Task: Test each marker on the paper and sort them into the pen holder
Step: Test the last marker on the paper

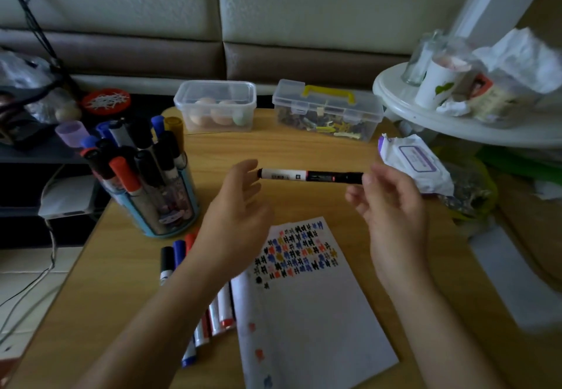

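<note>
Head view: wooden table [304,151], rounded far edge, padded bench back [273,23] behind it. Far side holds a clear box [215,110] with eggs and a clear case [327,111] with yellow handle. Wipes pack [416,165] sits at the right edge; white round stand [425,105] crowds the far right. Left of the table, cables and dark clutter.

Pen holder [152,175] stands far left on the table, packed with capped markers. Paper [307,312] lies near centre, its far end covered in coloured test marks. Loose markers [209,306] lie just left of the paper, partly under the left forearm.

Marker [310,175] is level above the table centre, between both hands. Right hand [386,200] pinches its dark end in the fingertips. Left hand [240,203] is spread loose, fingertips at the white end; contact cannot be told. Bare table between holder and far boxes; the near-left corner is also open.
</note>
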